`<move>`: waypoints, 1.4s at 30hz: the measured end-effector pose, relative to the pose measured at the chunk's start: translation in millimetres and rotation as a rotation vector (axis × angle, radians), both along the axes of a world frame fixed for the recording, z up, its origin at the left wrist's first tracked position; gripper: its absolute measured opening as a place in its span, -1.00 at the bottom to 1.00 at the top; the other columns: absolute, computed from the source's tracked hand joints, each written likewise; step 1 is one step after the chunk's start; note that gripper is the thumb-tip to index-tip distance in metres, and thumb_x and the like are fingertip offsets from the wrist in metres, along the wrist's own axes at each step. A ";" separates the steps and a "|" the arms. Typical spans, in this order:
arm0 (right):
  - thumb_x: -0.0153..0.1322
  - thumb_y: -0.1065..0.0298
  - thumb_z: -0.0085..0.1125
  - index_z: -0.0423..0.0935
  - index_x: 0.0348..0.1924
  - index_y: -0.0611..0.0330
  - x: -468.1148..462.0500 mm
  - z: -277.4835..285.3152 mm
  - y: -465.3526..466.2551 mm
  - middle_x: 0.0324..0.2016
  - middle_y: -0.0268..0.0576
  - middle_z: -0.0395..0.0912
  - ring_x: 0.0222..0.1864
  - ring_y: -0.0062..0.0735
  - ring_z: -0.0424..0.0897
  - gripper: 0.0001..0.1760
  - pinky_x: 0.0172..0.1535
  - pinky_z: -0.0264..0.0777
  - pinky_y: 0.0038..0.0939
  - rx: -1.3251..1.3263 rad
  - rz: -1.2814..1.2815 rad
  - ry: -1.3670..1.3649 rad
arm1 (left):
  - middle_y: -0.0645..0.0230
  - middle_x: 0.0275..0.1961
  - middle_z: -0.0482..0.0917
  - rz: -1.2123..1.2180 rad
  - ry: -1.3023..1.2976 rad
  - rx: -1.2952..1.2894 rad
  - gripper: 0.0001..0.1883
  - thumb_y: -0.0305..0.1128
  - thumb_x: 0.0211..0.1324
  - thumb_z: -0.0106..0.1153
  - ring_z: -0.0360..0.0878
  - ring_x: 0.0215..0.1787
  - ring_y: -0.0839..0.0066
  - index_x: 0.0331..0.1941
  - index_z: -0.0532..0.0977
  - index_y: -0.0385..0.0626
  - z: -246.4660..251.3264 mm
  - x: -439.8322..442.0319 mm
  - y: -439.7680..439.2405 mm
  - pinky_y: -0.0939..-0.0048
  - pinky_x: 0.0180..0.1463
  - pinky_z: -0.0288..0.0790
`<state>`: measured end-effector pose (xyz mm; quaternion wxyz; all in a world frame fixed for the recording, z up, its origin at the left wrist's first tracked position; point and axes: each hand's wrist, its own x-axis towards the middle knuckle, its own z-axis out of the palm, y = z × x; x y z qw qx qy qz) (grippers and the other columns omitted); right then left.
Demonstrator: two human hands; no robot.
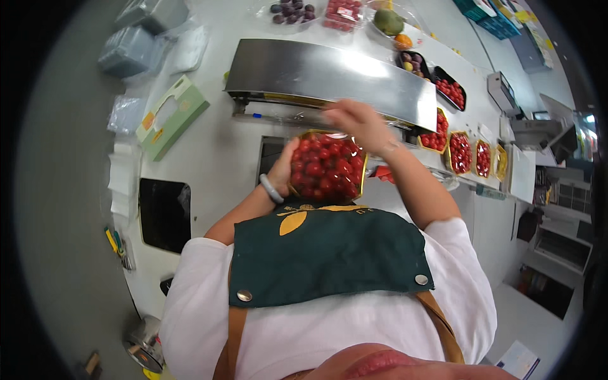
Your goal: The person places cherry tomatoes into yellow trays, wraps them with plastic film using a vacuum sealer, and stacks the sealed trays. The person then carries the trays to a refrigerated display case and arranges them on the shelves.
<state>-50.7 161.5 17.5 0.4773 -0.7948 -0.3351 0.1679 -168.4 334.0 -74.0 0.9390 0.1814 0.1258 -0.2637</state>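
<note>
My left hand (285, 170) grips the left side of a gold-rimmed tray of red cherries or similar small round fruit (325, 166). Clear film shines over the fruit. The tray is held close in front of my dark green apron (327, 251). My right hand (356, 124), blurred, is at the tray's far right corner, close to the front of a stainless steel film-wrapping machine (332, 64). Whether its fingers pinch film cannot be made out. Behind the tray a dark plate (268, 154) shows in part.
Several fruit trays (460, 152) line the counter at right. A green tissue box (173, 116) and a black tray (165, 213) are at left, with stacked clear containers (130, 51) farther back. Beyond the machine sit plums (292, 12) and a green melon-like fruit (388, 22).
</note>
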 end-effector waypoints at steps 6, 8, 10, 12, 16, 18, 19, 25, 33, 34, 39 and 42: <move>0.55 -0.16 -0.36 0.46 0.06 0.23 -115.4 9.5 -87.2 -0.11 -0.11 0.58 -0.12 -0.43 0.56 -0.36 -0.01 0.45 -0.39 0.015 -0.320 0.993 | 0.18 0.28 0.39 0.022 -0.042 -0.013 -0.30 0.21 0.33 -0.41 0.39 0.27 0.21 0.26 0.26 -0.12 55.9 7.2 14.3 0.11 0.33 0.27; 0.55 -0.21 -0.44 0.25 0.27 0.20 -144.4 -3.7 -54.1 0.13 -0.08 0.43 0.13 -0.33 0.44 -0.29 0.20 0.32 -0.33 0.566 -0.380 1.197 | 0.17 0.29 0.37 -0.021 -0.061 0.029 -0.29 0.21 0.33 -0.41 0.37 0.28 0.19 0.27 0.24 -0.13 69.4 12.3 8.8 0.10 0.34 0.27; 0.54 -0.21 -0.46 0.16 0.32 0.19 -143.8 -6.5 -42.3 0.22 -0.06 0.34 0.24 -0.26 0.35 -0.27 0.30 0.21 -0.28 0.926 -0.433 1.206 | 0.17 0.30 0.35 -0.152 -0.094 0.070 -0.29 0.21 0.33 -0.42 0.36 0.30 0.19 0.29 0.22 -0.13 83.4 15.0 -2.1 0.11 0.35 0.25; 0.55 -0.19 -0.48 0.21 0.29 0.21 -127.4 1.4 -46.0 0.22 -0.04 0.34 0.24 -0.20 0.35 -0.29 0.32 0.19 -0.22 1.254 -0.250 1.181 | 0.14 0.32 0.32 -0.282 -0.147 0.061 -0.29 0.18 0.34 -0.44 0.31 0.32 0.20 0.31 0.17 -0.15 98.8 14.3 -13.0 0.13 0.37 0.21; 0.55 -0.11 -0.34 0.20 0.30 0.23 -111.6 25.4 -70.2 0.24 -0.02 0.30 0.23 -0.14 0.36 -0.34 0.30 0.20 -0.17 1.120 -0.230 1.358 | 0.10 0.34 0.28 -0.526 -0.306 0.063 -0.27 0.20 0.33 -0.45 0.29 0.34 0.15 0.33 0.14 -0.17 126.0 23.9 -23.8 0.12 0.38 0.20; 0.55 -0.03 -0.24 0.26 0.25 0.25 -103.3 35.1 -83.5 0.15 -0.07 0.43 0.13 -0.21 0.48 -0.41 0.22 0.34 -0.22 0.993 -0.335 1.464 | 0.10 0.33 0.28 -0.608 -0.320 0.196 -0.26 0.20 0.32 -0.45 0.28 0.35 0.16 0.33 0.13 -0.18 133.1 35.2 -31.1 0.11 0.39 0.19; 0.54 0.00 -0.16 0.31 0.23 0.25 -100.0 38.4 -87.2 0.12 -0.08 0.47 0.10 -0.30 0.51 -0.44 0.17 0.40 -0.30 0.943 -0.300 1.391 | 0.09 0.33 0.29 -0.648 -0.310 0.289 -0.25 0.20 0.32 -0.44 0.28 0.35 0.16 0.33 0.12 -0.18 134.7 41.7 -37.5 0.11 0.39 0.18; 0.52 0.06 -0.07 0.49 0.01 0.32 -69.9 47.0 -97.2 0.18 -0.03 0.38 0.13 -0.42 0.46 -0.54 0.15 0.37 -0.39 0.727 -0.181 1.129 | 0.09 0.28 0.36 -0.952 -0.360 0.292 -0.36 0.06 0.34 -0.22 0.40 0.26 0.20 0.29 0.16 -0.20 136.2 61.2 -81.7 0.17 0.33 0.29; 0.58 0.10 -0.33 0.36 0.13 0.33 -85.4 21.5 -157.3 0.23 0.00 0.32 0.18 -0.21 0.43 -0.50 0.28 0.28 -0.15 1.303 -0.231 1.204 | 0.12 0.30 0.33 -0.969 -0.330 0.244 -0.37 0.05 0.36 -0.28 0.38 0.28 0.27 0.31 0.14 -0.19 135.3 80.0 -141.0 0.23 0.34 0.28; 0.58 0.09 -0.33 0.28 0.20 0.33 -93.4 17.0 -168.6 0.23 0.00 0.31 0.19 -0.20 0.42 -0.48 0.29 0.26 -0.16 1.342 -0.191 1.155 | 0.11 0.32 0.30 -0.968 -0.341 0.251 -0.36 0.07 0.37 -0.30 0.35 0.31 0.25 0.32 0.12 -0.18 135.0 82.1 -150.6 0.20 0.36 0.25; 0.58 -0.01 -0.39 0.18 0.29 0.31 -108.2 1.6 -246.2 0.21 0.01 0.34 0.21 -0.14 0.40 -0.39 0.28 0.25 -0.16 1.383 -0.342 1.031 | 0.10 0.30 0.35 -0.852 -0.203 0.232 -0.36 0.07 0.36 -0.33 0.37 0.30 0.27 0.31 0.16 -0.18 129.5 98.6 -207.2 0.24 0.36 0.26; 0.57 -0.05 -0.41 0.19 0.28 0.27 -102.4 -2.9 -289.5 0.21 0.02 0.34 0.21 -0.13 0.39 -0.38 0.28 0.25 -0.14 1.308 -0.709 1.096 | 0.16 0.31 0.35 -0.835 -0.050 0.283 -0.30 0.19 0.36 -0.42 0.37 0.30 0.27 0.32 0.17 -0.12 123.3 107.4 -253.5 0.23 0.37 0.24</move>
